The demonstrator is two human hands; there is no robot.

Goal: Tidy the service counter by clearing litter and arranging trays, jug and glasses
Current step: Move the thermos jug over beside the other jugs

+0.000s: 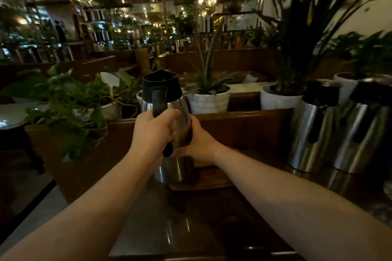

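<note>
A tall steel jug [169, 170] with a black lid and black handle stands upright in the middle of the head view. Its base rests on a brown wooden tray [209, 179] on the dark counter. My left hand [153, 130] is wrapped around the jug's black handle. My right hand [198, 141] presses against the jug's right side, fingers around its body. Both forearms stretch out from the bottom of the view.
Two more steel jugs [307, 129] [358, 133] with black lids stand at the right on the counter. White plant pots [209, 99] [277, 97] line the wooden ledge behind. Leafy plants [70, 99] fill the left. The counter's left edge drops to the floor.
</note>
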